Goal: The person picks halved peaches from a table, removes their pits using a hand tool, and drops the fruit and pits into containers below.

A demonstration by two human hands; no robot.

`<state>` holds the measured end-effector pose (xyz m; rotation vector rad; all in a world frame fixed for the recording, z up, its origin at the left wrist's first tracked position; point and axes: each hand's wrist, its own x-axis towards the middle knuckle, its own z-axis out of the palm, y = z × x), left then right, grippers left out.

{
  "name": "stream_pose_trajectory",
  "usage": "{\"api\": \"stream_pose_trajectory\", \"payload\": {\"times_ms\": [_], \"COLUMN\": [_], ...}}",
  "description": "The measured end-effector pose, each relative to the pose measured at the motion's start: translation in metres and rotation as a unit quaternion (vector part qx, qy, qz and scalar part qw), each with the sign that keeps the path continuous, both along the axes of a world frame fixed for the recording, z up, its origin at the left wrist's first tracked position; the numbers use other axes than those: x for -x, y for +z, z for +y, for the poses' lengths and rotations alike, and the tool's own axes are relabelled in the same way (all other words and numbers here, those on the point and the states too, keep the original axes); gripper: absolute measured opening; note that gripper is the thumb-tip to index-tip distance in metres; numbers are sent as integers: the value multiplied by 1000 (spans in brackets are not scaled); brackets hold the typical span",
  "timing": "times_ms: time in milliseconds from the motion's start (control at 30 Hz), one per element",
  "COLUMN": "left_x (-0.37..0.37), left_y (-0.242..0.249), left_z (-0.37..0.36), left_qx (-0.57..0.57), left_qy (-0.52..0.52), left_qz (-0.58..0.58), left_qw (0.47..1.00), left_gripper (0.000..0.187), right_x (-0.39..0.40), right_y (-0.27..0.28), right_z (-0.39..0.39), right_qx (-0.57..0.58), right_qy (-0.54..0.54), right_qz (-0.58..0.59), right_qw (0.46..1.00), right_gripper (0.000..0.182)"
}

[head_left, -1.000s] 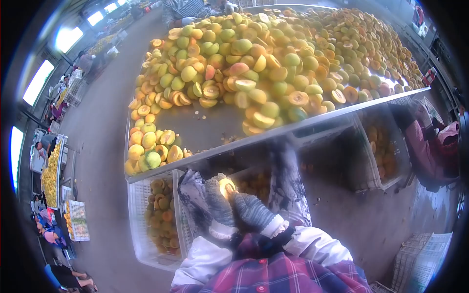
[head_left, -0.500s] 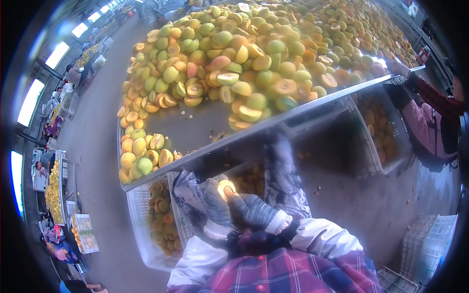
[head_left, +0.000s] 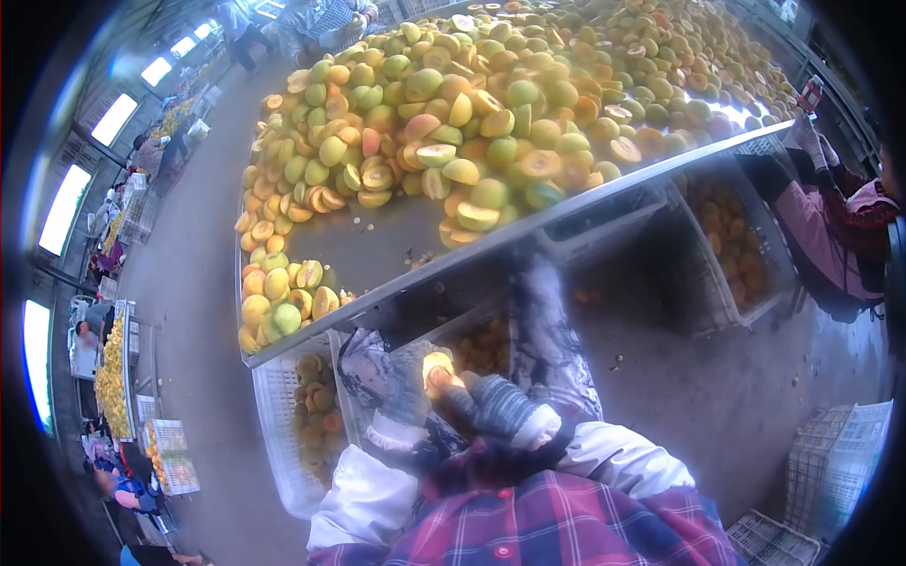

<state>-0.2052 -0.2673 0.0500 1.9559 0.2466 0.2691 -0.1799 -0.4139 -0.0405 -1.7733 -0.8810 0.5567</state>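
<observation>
In my lap, below the table edge, my left hand, in a grey knitted glove, is closed around a yellow peach-like fruit half. Its pale cut face is turned up. My right hand, gloved in grey with the fingertips bare, is closed against the same fruit, its thumb by the cut face. Whether a small tool is also in those fingers cannot be made out. In front of me a metal-edged table bears a large heap of yellow-green fruit, many of them halved.
A white crate of fruit stands by my left leg, and another crate sits under the table's right side. Stacked crates are at lower right. A person sits at right; another person works across the table.
The view has shifted slightly. My right thumb has drawn down across the fruit half, which stays in my hands. The person at right has pulled a hand back from the table edge.
</observation>
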Motion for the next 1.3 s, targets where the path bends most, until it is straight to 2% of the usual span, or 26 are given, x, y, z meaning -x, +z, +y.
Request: {"api": "stream_pose_trajectory", "payload": {"times_ms": [67,100,167,300,367,400,433,467,600,667,700,767,800,867,900,967,1067,1100,1167,1200,1267,1300], "left_x": [2,3,4,8,10,11,12,13,15,15,15,17,18,19,20,20,19,9,-11,-16,-24,-27], "left_y": [-1,-1,-1,-12,-20,-25,-29,-34,-53,-60,-65,-75,-80,-91,-96,-106,-120,-109,-80,-67,-48,-48], "left_z": [1,0,2,2,1,1,1,1,1,3,5,7,9,11,12,15,18,14,6,0,-8,-6], "left_qx": [19,23,20,104,123,130,139,147,166,170,174,182,180,168,160,140,113,113,-145,-144,-106,-107], "left_qy": [0,1,4,28,49,61,74,86,127,136,141,153,157,162,165,168,172,170,79,79,69,68], "left_qz": [17,25,38,36,34,32,29,26,15,15,15,19,21,27,31,35,30,32,26,27,-14,-16], "left_qw": [1000,999,999,993,991,989,987,985,978,976,974,971,971,972,973,975,978,978,986,986,992,992], "left_gripper": [30,31,32,30,28,28,27,26,24,23,23,22,21,20,20,19,18,18,17,17,16,16], "right_x": [6,4,2,9,8,9,9,8,6,9,3,-11,-13,-13,-10,-7,-15,-25,-40,-29,0,-12], "right_y": [-5,15,54,5,-3,-1,0,3,-2,-7,4,26,29,28,21,9,14,27,51,28,-37,-10], "right_z": [0,0,-4,6,8,7,5,5,9,10,7,2,3,4,5,8,8,5,-2,0,11,6], "right_qx": [46,45,69,46,40,40,11,-19,5,-91,-89,13,12,-75,-76,-118,-103,-103,-31,-30,-153,-155], "right_qy": [-14,-14,-77,-67,-81,-80,-43,-7,-12,-70,-70,-19,-20,-9,-12,29,38,34,58,57,34,34], "right_qz": [86,84,-10,-83,126,127,219,310,280,288,290,295,299,489,497,409,447,449,517,518,392,390], "right_qw": [995,995,995,993,988,988,975,951,960,951,950,955,954,869,864,904,888,887,853,853,907,907], "right_gripper": [52,52,51,50,50,50,39,35,37,49,49,46,46,42,42,49,46,46,43,43,46,46]}}
